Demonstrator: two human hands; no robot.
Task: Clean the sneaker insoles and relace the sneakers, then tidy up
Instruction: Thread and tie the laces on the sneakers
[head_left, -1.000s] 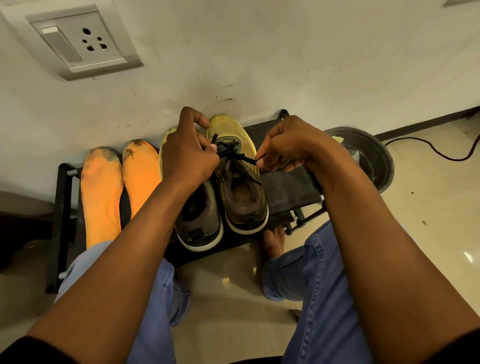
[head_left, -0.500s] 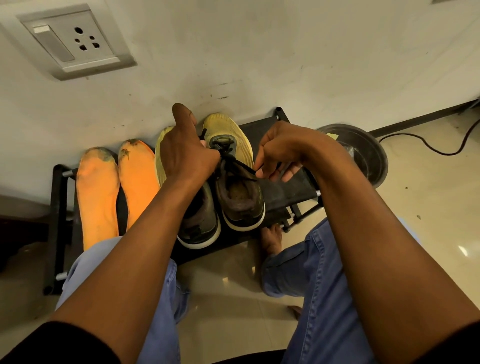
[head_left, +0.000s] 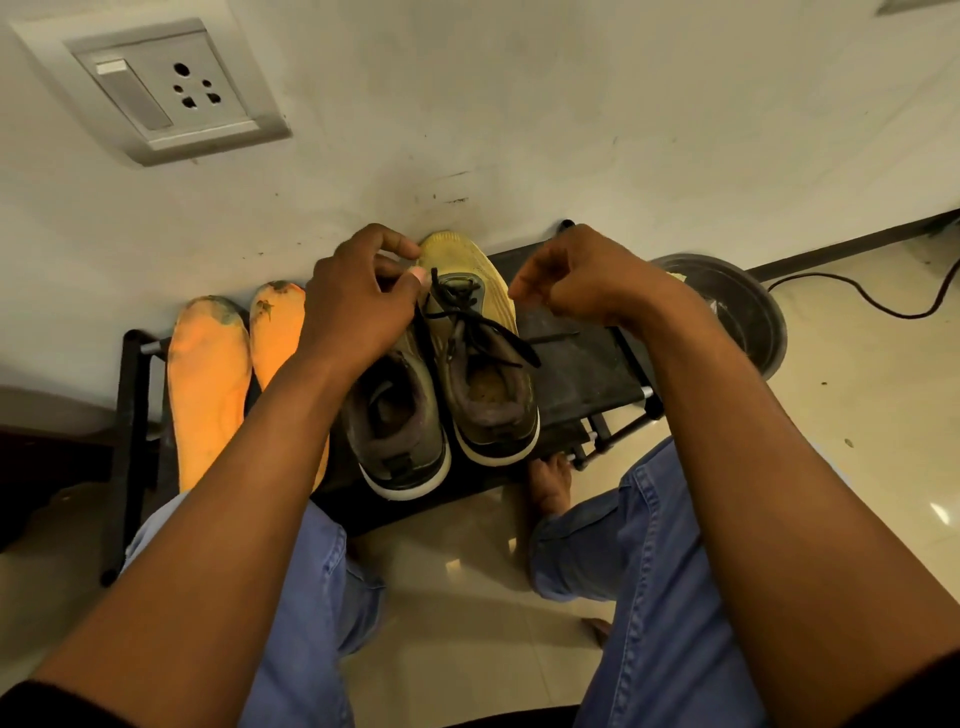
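Note:
Two worn olive-and-yellow sneakers stand side by side on a low black rack (head_left: 582, 374), toes to the wall. The right sneaker (head_left: 488, 395) carries a black lace (head_left: 467, 312) threaded through its front eyelets, with loose ends trailing over its right side. My left hand (head_left: 358, 306) partly covers the left sneaker (head_left: 395, 431) and pinches the lace by the right sneaker's toe. My right hand (head_left: 571, 280) hovers just right of that toe with curled fingers; no lace shows in it. Two orange insoles (head_left: 208, 384) (head_left: 275, 322), dirty at the tips, lie on the rack's left part.
A dark round basin (head_left: 753, 312) sits on the floor right of the rack, with a black cable (head_left: 883, 306) behind it. A wall socket (head_left: 171, 88) is up left. My jeans-clad knees and a bare foot (head_left: 550, 483) are just before the rack.
My right hand has let go of the lace and moved up and right, away from the shoe. The lace ends now lie slack. My left hand stays at the toe.

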